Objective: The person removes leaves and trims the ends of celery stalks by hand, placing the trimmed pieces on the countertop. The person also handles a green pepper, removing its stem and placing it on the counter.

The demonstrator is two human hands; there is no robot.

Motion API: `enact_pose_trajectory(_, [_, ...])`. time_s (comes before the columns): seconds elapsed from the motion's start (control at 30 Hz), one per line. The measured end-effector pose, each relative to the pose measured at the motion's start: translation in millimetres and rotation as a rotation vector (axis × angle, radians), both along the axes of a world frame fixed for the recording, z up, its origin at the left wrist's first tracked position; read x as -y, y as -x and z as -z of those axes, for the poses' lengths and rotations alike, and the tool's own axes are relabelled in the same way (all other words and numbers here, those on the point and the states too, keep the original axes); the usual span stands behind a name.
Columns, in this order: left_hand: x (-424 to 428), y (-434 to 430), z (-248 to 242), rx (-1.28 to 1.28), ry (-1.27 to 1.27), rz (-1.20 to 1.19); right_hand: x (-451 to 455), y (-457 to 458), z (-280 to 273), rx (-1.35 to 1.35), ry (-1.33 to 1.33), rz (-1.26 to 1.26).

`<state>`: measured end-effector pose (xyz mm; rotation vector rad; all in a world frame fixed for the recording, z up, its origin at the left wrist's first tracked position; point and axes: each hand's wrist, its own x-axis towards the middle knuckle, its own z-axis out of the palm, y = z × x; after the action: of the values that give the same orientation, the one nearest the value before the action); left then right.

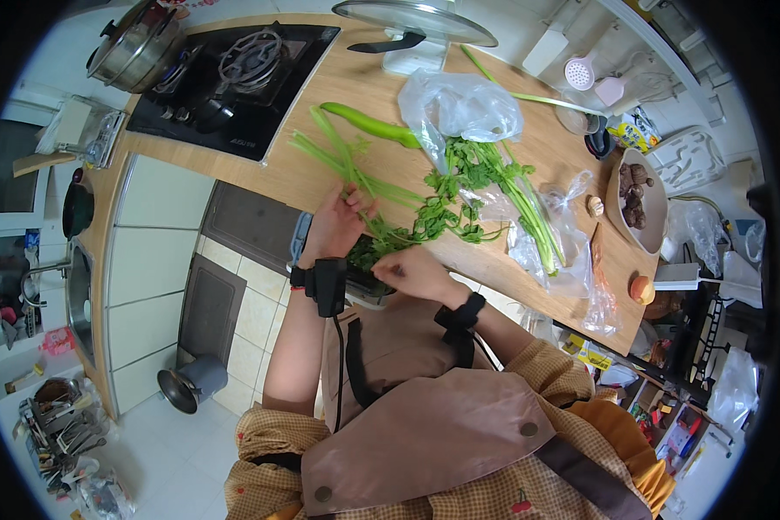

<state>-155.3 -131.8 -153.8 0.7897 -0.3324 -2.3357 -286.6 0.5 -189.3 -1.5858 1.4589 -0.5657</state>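
Note:
Celery stalks (390,190) with leafy ends lie across the front of the wooden counter (546,179). My left hand (341,220) has its fingers curled around thin celery stems at the counter's edge. Close by, my right hand (416,274) is bent inward beside dark green leaves (363,253) over a dark container below the edge. Its fingertips are hidden, so whether it grips a leaf does not show. Leafy sprigs (434,224) spread just beyond both hands. More celery (523,208) lies on a clear plastic bag (575,250) to the right.
A long green pepper (370,125) lies near a bunched plastic bag (471,104). Behind stands a glass lid (422,19). A gas hob (234,84) carries a steel pot (136,52) at left. On the right are a bowl (650,231) of brown lumps, a garlic bulb (595,207) and an onion (641,290).

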Motion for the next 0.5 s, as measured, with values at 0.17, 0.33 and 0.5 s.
enact_pose_trajectory(0.17, [-4, 5, -4, -0.032, -0.053, 0.006, 14, 16, -14, -0.050, 0.538, 0.393])
enact_pose_trajectory(0.33, [-17, -4, -13, 0.373, 0.384, 0.183, 16, 28, -14, 0.543, -0.066, 0.208])
enact_pose_trajectory(0.5, [-50, -17, -20, 0.624, 0.713, 0.429, 9, 26, -29, 0.634, 0.050, 0.117])
